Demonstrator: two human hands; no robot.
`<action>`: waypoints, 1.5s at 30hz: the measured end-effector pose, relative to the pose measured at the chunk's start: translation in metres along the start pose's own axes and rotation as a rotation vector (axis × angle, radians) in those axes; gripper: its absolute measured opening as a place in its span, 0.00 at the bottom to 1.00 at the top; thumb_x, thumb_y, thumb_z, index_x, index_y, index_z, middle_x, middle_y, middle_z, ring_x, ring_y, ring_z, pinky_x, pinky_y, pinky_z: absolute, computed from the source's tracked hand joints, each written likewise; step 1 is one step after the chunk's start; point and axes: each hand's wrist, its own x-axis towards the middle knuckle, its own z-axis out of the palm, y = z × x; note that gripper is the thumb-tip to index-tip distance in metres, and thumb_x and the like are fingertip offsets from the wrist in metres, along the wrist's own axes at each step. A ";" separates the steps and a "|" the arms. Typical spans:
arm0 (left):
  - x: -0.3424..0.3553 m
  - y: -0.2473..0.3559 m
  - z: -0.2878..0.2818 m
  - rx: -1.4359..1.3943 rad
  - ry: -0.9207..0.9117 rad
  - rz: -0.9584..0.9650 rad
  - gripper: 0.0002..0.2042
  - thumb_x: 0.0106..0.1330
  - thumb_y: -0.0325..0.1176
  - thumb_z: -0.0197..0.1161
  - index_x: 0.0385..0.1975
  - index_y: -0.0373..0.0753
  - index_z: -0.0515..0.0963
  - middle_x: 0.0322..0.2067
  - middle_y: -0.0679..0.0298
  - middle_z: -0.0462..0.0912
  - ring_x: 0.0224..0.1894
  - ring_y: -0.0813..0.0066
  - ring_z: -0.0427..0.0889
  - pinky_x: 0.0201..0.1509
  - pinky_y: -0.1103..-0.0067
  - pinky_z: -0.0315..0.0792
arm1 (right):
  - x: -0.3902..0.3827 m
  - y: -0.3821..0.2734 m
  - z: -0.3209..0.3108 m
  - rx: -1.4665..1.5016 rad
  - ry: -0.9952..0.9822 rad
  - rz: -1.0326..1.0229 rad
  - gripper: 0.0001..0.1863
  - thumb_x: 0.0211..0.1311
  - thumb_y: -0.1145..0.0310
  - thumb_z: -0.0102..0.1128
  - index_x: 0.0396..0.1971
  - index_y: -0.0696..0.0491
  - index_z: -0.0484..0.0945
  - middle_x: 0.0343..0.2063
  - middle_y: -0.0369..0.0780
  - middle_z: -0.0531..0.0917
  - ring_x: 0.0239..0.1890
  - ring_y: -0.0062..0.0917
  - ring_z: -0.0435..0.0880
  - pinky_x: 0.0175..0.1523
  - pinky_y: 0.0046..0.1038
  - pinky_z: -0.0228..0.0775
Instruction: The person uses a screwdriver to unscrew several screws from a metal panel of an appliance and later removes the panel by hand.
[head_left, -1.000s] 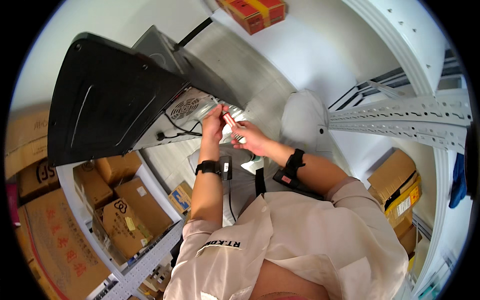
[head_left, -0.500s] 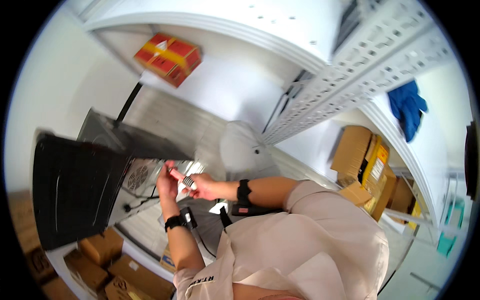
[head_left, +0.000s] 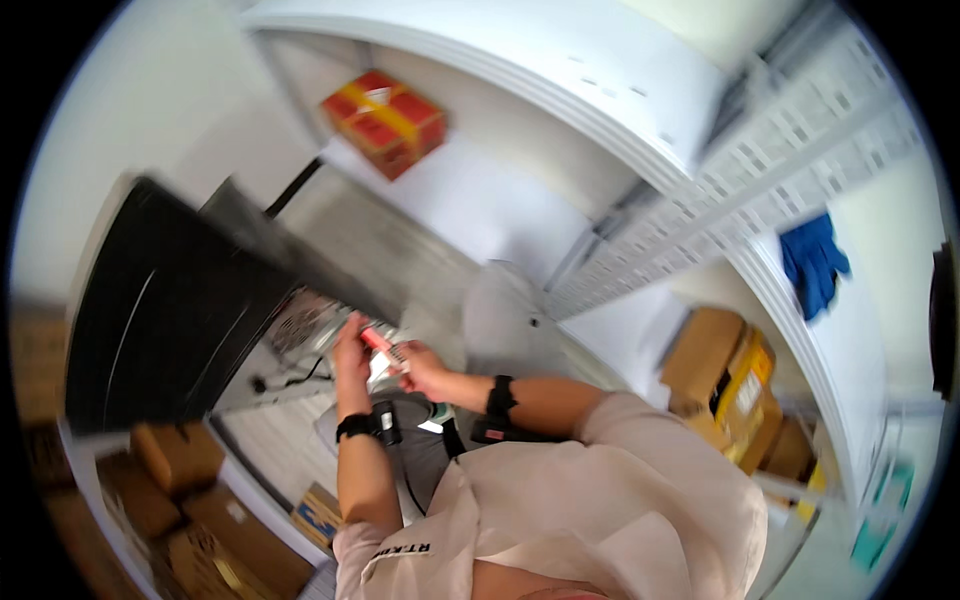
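Your right hand (head_left: 420,368) pinches a small red tool (head_left: 376,340) between closed fingertips, its tip against the open computer case (head_left: 180,310) near the fan. Your left hand (head_left: 350,350) curls just beside it; its grip is too blurred to tell.

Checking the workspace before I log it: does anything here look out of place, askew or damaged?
The black computer case lies with its side open, fan and cables exposed, beside both hands. The left hand and right hand meet at a small red tool. A blue glove sits on a shelf. No visible damage.
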 end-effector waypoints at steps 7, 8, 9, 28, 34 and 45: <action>-0.029 0.015 0.017 -0.083 0.025 0.016 0.14 0.72 0.35 0.48 0.53 0.38 0.74 0.45 0.65 0.83 0.39 0.76 0.79 0.44 0.76 0.75 | 0.009 -0.003 0.001 0.072 -0.116 0.185 0.17 0.74 0.52 0.35 0.44 0.45 0.72 0.27 0.38 0.81 0.21 0.20 0.69 0.29 0.24 0.63; -0.029 0.015 0.017 -0.072 0.053 0.019 0.13 0.71 0.33 0.50 0.51 0.36 0.75 0.45 0.63 0.83 0.37 0.76 0.80 0.42 0.76 0.76 | 0.010 0.000 0.002 0.060 -0.089 0.172 0.17 0.73 0.51 0.37 0.45 0.45 0.72 0.27 0.37 0.80 0.22 0.21 0.70 0.30 0.25 0.64; -0.021 0.007 0.014 -0.083 0.084 0.081 0.12 0.68 0.30 0.53 0.45 0.35 0.79 0.38 0.63 0.85 0.30 0.78 0.80 0.31 0.79 0.75 | 0.010 0.002 0.002 0.013 -0.066 0.128 0.16 0.72 0.53 0.43 0.47 0.47 0.71 0.29 0.38 0.79 0.23 0.21 0.72 0.29 0.25 0.66; -0.017 -0.005 0.023 -0.168 0.153 0.082 0.08 0.64 0.36 0.61 0.33 0.39 0.82 0.27 0.68 0.85 0.22 0.80 0.76 0.22 0.78 0.67 | 0.018 0.002 -0.002 -0.081 -0.011 0.138 0.16 0.72 0.52 0.41 0.37 0.46 0.73 0.28 0.37 0.80 0.22 0.20 0.72 0.26 0.21 0.64; -0.010 -0.011 0.023 -0.157 0.143 0.094 0.07 0.64 0.34 0.61 0.35 0.39 0.82 0.28 0.66 0.85 0.20 0.79 0.75 0.21 0.78 0.68 | 0.019 0.024 0.007 -0.453 0.216 -0.327 0.18 0.72 0.50 0.45 0.47 0.46 0.74 0.32 0.36 0.80 0.31 0.23 0.74 0.34 0.24 0.71; -0.033 0.000 0.019 -0.069 0.136 0.146 0.04 0.54 0.31 0.66 0.24 0.39 0.84 0.22 0.64 0.83 0.22 0.75 0.79 0.22 0.77 0.72 | 0.033 0.009 -0.026 0.026 -0.150 0.191 0.16 0.69 0.55 0.45 0.43 0.49 0.77 0.29 0.34 0.82 0.23 0.22 0.75 0.28 0.20 0.68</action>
